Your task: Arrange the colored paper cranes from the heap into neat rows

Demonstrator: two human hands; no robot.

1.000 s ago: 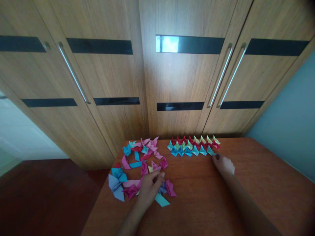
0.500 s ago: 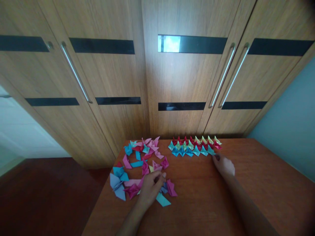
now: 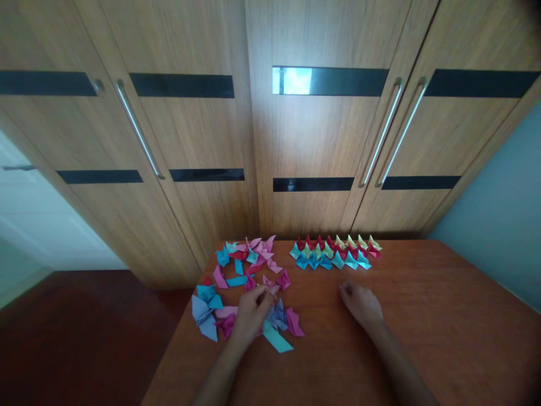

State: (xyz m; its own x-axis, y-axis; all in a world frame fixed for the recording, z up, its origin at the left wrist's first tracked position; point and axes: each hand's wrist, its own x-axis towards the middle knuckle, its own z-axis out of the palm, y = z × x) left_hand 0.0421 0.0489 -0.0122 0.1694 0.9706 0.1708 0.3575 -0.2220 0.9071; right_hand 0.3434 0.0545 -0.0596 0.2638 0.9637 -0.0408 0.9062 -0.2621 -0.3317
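Over the loose heap of folded paper pieces on the left, my left hand (image 3: 252, 316) is closed, thumb and fingers pinched together. Whatever it may hold is hidden. Close to its fingers lie a pink folded piece (image 3: 270, 283), a blue-violet one (image 3: 278, 316) and a turquoise strip (image 3: 278, 338). My right hand (image 3: 363, 304) rests low over the table with curled fingers and shows nothing in them. Beyond it, folded paper pieces stand in neat rows: red and yellow behind, light green and red in the middle, blue (image 3: 313, 260) in front. A light blue piece (image 3: 363, 260) ends the front row.
The brown wooden table (image 3: 329, 361) stands against a wardrobe (image 3: 304, 135) with long metal handles. More pink and blue paper pieces (image 3: 264, 248) lie at the table's back left. A blue wall (image 3: 499, 214) runs along the right.
My right hand has let go of the light blue piece at the front row's right end and drawn back toward the left and nearer me. The left hand has shifted slightly left.
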